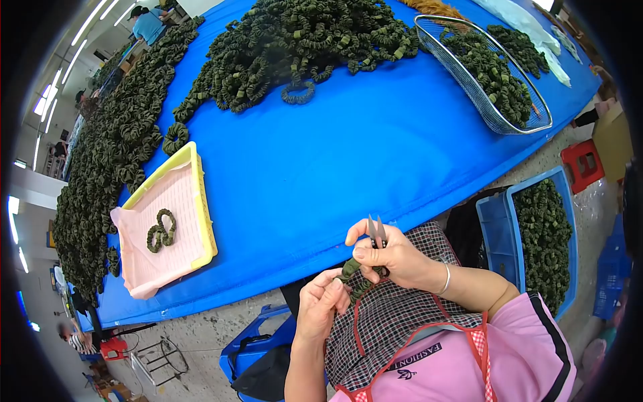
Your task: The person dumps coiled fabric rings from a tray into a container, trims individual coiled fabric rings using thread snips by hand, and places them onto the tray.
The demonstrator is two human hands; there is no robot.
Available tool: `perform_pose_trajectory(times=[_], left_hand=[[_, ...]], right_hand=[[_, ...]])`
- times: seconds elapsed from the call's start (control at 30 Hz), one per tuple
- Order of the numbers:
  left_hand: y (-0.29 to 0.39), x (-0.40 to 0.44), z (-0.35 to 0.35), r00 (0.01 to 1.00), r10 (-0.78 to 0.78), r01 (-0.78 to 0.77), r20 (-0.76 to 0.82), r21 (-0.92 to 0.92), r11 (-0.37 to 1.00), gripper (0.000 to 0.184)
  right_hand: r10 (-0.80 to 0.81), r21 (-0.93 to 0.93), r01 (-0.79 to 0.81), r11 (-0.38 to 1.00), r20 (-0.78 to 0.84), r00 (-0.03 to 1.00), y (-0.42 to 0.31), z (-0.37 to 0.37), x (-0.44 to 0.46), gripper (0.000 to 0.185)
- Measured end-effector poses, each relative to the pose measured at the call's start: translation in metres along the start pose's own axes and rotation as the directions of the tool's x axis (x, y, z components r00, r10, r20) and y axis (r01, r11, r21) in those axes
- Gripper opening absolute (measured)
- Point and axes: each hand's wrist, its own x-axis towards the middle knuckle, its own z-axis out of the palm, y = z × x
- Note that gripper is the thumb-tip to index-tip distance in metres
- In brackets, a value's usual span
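A dark green scrunchie (360, 288) is between my two hands, close in front of the checked apron. My left hand (320, 305) pinches it at its left side. My right hand (395, 256) is closed around a small pair of scissors (378, 234), blades pointing up and slightly parted. The fingers of that hand are also against the scrunchie, and part of it is hidden behind them. To the left, a yellow tray (203, 208) lined with pink sheet holds a couple of finished-looking green scrunchies (161, 231).
Large heaps of green scrunchies (295, 40) cover the far and left parts of the blue table (288, 167). A wire basket (469, 80) of scrunchies stands at the far right. Beside me on the right is a filled blue crate (499, 234). A red stool (583, 164) stands beyond it.
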Motion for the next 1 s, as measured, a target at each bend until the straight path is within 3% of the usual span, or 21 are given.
perform_pose_trajectory(times=[0.13,0.23,0.27,0.3,0.37,0.43,0.47,0.5,0.53,0.57,0.63,0.7,0.73,0.77,0.83,0.9,0.97,1.0], left_hand=[[-0.001,0.001,0.002,0.998,0.059,-0.057,-0.011,0.137,0.989,0.021],[-0.013,0.005,-0.004,0.989,0.149,-0.147,0.005,0.173,0.974,0.018],[-0.012,0.006,0.001,0.983,0.186,-0.179,-0.006,0.236,0.955,0.017],[-0.008,0.007,0.004,0.973,0.231,-0.214,-0.02,0.303,0.929,0.017],[-0.002,0.009,-0.005,0.967,0.251,-0.232,-0.045,0.255,0.939,0.015],[0.027,0.009,-0.015,0.889,0.423,-0.327,-0.175,0.404,0.854,0.015],[0.047,0.012,-0.025,0.777,0.585,-0.385,-0.231,0.561,0.733,0.014],[0.071,0.014,-0.035,0.655,0.715,-0.393,-0.242,0.699,0.597,0.015],[0.093,0.015,-0.051,0.522,0.807,-0.223,-0.276,0.869,0.441,0.019],[0.117,0.017,-0.057,0.439,0.832,-0.12,-0.339,0.896,0.427,0.026],[0.148,0.024,-0.101,0.243,0.966,0.164,0.092,0.977,-0.134,0.035],[0.158,0.032,-0.096,0.142,0.979,0.355,0.145,0.916,-0.187,0.048],[0.16,0.037,-0.077,0.199,0.974,0.342,0.104,0.924,-0.169,0.052],[0.154,0.051,-0.069,0.196,0.961,0.238,0.197,0.941,-0.242,0.047],[0.141,0.081,-0.039,0.376,0.871,0.06,0.316,0.93,-0.363,0.04],[0.125,0.119,-0.01,0.49,0.774,-0.147,0.4,0.914,-0.379,0.032],[0.112,0.169,-0.001,0.548,0.658,-0.277,0.516,0.854,-0.44,0.038],[0.106,0.192,0.007,0.553,0.661,-0.261,0.507,0.859,-0.441,0.038]], right_hand=[[-0.032,-0.083,0.037,0.996,0.053,0.998,0.004,0.0,0.001,0.022],[-0.061,-0.21,0.066,0.975,0.028,0.998,0.004,0.001,0.004,0.02],[-0.105,-0.338,0.1,0.936,0.002,0.994,0.004,0.001,0.004,0.018],[-0.207,-0.461,0.189,0.867,0.012,0.978,0.009,0.0,0.006,0.014],[-0.439,-0.683,0.39,0.617,0.113,0.892,0.013,0.0,0.012,0.009],[-0.6,-0.794,0.455,0.402,0.147,0.787,0.003,0.0,0.019,0.006],[-0.548,-0.836,0.346,0.425,0.067,0.834,-0.009,0.0,0.017,0.005],[-0.615,-0.888,0.344,0.304,0.092,0.783,-0.013,-0.008,0.022,0.006],[-0.67,-0.925,0.332,0.188,0.127,0.731,-0.017,-0.017,0.026,0.007],[-0.719,-0.951,0.302,0.069,0.162,0.676,-0.02,-0.025,0.029,0.008],[-0.762,-0.963,0.27,-0.02,0.19,0.619,-0.027,-0.035,0.031,0.008],[-0.793,-0.969,0.229,-0.094,0.212,0.571,-0.034,-0.04,0.031,0.007],[-0.811,-0.968,0.216,-0.126,0.226,0.539,-0.036,-0.041,0.031,0.009],[-0.807,-0.966,0.202,-0.161,0.247,0.537,-0.036,-0.042,0.031,0.011],[-0.779,-0.963,0.187,-0.195,0.268,0.567,-0.033,-0.04,0.031,0.012],[-0.738,-0.952,0.166,-0.255,0.303,0.603,-0.032,-0.04,0.031,0.012],[-0.709,-0.943,0.154,-0.295,0.324,0.626,-0.03,-0.041,0.031,0.012],[-0.704,-0.94,0.15,-0.307,0.33,0.628,-0.03,-0.043,0.032,0.012]])
